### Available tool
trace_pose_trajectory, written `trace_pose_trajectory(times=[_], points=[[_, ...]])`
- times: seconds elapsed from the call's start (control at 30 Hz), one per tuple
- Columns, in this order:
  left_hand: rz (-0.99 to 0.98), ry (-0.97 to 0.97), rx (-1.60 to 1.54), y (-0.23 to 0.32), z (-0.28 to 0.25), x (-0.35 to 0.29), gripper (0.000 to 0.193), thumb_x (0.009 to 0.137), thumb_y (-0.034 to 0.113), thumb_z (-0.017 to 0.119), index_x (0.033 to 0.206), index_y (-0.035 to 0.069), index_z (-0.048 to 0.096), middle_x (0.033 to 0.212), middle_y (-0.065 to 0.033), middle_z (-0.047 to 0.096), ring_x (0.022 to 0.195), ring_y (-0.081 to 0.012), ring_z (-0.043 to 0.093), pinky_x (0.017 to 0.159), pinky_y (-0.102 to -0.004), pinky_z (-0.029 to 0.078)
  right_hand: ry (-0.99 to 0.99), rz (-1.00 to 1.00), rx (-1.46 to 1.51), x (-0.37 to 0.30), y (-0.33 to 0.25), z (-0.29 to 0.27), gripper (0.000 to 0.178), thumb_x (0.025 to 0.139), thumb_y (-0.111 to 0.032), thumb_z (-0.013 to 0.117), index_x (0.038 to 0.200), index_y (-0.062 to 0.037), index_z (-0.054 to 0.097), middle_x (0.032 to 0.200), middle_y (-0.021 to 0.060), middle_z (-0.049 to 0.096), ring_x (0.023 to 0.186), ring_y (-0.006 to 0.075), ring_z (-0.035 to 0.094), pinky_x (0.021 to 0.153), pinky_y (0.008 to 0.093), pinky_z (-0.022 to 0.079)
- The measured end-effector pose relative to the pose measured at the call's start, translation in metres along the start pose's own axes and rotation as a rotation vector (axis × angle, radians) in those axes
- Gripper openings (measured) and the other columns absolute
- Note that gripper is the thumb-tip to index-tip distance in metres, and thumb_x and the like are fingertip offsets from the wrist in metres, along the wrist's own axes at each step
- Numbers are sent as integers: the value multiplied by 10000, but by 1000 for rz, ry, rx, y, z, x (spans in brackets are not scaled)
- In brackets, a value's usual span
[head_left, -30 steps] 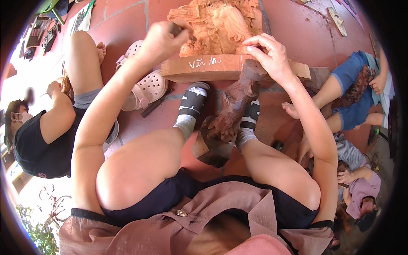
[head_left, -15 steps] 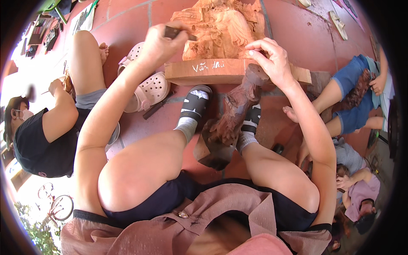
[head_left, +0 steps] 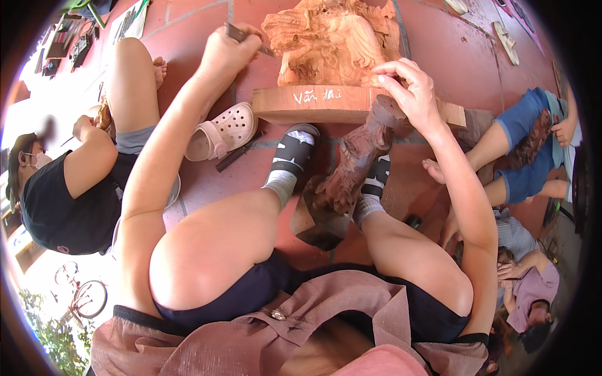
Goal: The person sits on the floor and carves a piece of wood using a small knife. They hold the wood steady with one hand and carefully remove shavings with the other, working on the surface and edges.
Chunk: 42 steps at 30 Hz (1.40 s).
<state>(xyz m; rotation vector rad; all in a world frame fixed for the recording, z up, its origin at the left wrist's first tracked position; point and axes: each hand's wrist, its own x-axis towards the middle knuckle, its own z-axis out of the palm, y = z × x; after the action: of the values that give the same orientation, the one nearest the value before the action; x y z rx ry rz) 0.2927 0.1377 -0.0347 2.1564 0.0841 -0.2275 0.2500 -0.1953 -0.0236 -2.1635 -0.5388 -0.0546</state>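
My left hand (head_left: 229, 55) is closed around a dark, flat, bar-shaped tool (head_left: 237, 34), which sticks out on both sides of the fist, left of the carving and apart from it. A pale orange wood carving (head_left: 335, 47) with draped folds stands on a thick wooden base (head_left: 351, 104) with white handwriting. At the carving's lower right edge, my right hand (head_left: 411, 89) has thumb and forefinger drawn together in a pinch; what lies between the fingertips is too small to make out. Below it, a dark red-brown gnarled wooden piece (head_left: 354, 156) leans between my feet.
Tiled floor (head_left: 439, 37) surrounds the carving. A pink clog (head_left: 235, 125) and a dark bar (head_left: 231, 159) lie left of my foot. One person (head_left: 66, 200) sits at the left, another in blue jeans (head_left: 523, 125) at the right. More tools (head_left: 130, 24) lie far left.
My left hand has drawn back with the tool, away from the carving and to the left. The right hand stays at the carving's lower right edge. The whole view has shifted slightly.
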Motion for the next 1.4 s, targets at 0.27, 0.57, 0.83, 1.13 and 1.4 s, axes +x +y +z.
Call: trace_pose_trajectory(times=[0.27,0.57,0.83,1.13,1.4], points=[[46,-185,-215,4,6,-1,172,747,119,680,892,30,702,694,-13,645,617,-76,582,577,-216,467,8,14,-26,2,2,2,86,792,-94,673,875,-78,688,744,25,611,718,135,582,664,270,469],[-163,-264,-663,-21,15,-2,177,839,74,654,966,-46,628,838,-118,673,755,-190,674,724,-329,584,14,27,-4,2,3,3,102,796,-100,678,893,-75,691,747,32,614,723,132,585,662,270,475],[-290,-305,-942,-31,23,3,153,869,69,628,972,-38,592,886,-148,663,777,-243,683,770,-388,591,9,26,-17,3,4,2,103,804,-98,675,899,-63,689,768,42,621,732,135,591,666,259,474],[-338,-365,-902,-30,23,-2,153,851,72,655,951,-27,598,872,-133,664,751,-225,685,744,-373,599,12,44,-25,3,1,2,100,808,-76,663,902,-58,691,770,39,620,737,128,585,667,257,470],[-273,-348,-859,-32,17,-1,155,841,53,653,960,-31,602,877,-125,668,758,-211,687,724,-330,594,27,14,-35,2,4,3,97,809,-75,666,903,-62,689,776,36,621,743,126,587,668,256,471]])
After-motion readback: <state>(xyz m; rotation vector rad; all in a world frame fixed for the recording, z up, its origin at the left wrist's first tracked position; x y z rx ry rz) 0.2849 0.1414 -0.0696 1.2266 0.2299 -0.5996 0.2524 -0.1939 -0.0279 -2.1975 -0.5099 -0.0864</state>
